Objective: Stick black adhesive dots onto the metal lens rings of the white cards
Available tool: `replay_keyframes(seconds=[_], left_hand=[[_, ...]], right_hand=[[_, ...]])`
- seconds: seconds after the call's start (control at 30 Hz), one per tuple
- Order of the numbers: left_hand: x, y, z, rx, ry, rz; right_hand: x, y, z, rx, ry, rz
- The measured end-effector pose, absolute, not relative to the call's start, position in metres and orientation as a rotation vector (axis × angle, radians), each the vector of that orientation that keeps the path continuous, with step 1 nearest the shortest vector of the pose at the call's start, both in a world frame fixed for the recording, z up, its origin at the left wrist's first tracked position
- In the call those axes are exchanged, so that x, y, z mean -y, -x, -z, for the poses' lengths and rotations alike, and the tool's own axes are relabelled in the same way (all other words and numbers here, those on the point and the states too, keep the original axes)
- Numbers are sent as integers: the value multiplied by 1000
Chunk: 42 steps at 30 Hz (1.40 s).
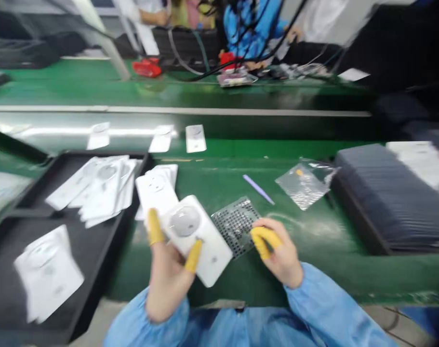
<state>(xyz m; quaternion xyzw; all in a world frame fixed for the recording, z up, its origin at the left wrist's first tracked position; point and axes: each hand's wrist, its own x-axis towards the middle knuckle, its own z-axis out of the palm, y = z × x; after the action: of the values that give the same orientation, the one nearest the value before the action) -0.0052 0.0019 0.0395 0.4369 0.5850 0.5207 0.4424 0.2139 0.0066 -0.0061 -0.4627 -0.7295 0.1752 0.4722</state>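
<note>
White plastic housing (195, 238), a smooth rounded rectangle with one grey dome on its face, sits tilted above the near edge of the green counter (313, 270), clamped in the left hand (168, 277). Two fingers capped in yellow rubber cots grip its near side. The right hand (279, 250), also wearing yellow cots, rests with curled fingers drawn together at the edge of a grey sheet (235, 224) covered in a fine grid of dots. Blur hides whether they pinch anything. Just beyond the sheet lie one thin purple stick (258, 189) and one crinkled clear bag (304, 183). A small stack of similar white pieces (157, 185) lies flat beside the held one. To the left, two shallow black trays (9, 270) carry more flat white pieces in loose heaps. Three white pieces (195, 138) lie apart on the glossy belt behind, and a ribbed dark stack (389, 197) stands to the right.
</note>
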Motion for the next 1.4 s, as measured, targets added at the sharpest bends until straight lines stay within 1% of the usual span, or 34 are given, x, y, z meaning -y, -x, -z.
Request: replay_keyframes(seconds=[0.07, 0.13, 0.27, 0.43, 0.57, 0.73, 0.8, 0.9, 0.97, 1.07, 1.23, 1.4], left_hand=[[2, -10, -43, -1278, -1047, -1149], [6, -24, -43, -1183, -1045, -1052], [14, -37, -45, -1121, -1084, -969], [20, -38, -49, -1165, -1162, -897], [23, -40, -48, -1195, -1299, -828], [26, -41, -49, -1203, -1323, -811], [26, -41, -50, -1196, -1293, -824], [26, -41, -53, -1208, -1230, -890], [26, -41, -54, -1234, -1211, -931], [27, -42, -56, -1249, -1221, -954], [25, -42, -56, -1257, -1299, -891], [23, -41, -51, -1259, -1320, -851]], right_hand=[[-7, -215, -7, 1787, 1121, -210], [-5, -216, -15, 1829, 1074, -142], [0, -217, -16, 1948, 1037, -300], [-3, -216, -20, 2080, 979, -298], [-4, -214, -31, 2124, 927, -389], [4, -217, -40, 2103, 1016, -455], [5, -216, -41, 2125, 972, -361], [6, -214, -40, 2208, 880, -126], [7, -211, -38, 2233, 864, -48], [9, -207, -36, 2200, 872, -39], [6, -204, -36, 2133, 891, 17], [8, -203, -38, 2242, 994, 47]])
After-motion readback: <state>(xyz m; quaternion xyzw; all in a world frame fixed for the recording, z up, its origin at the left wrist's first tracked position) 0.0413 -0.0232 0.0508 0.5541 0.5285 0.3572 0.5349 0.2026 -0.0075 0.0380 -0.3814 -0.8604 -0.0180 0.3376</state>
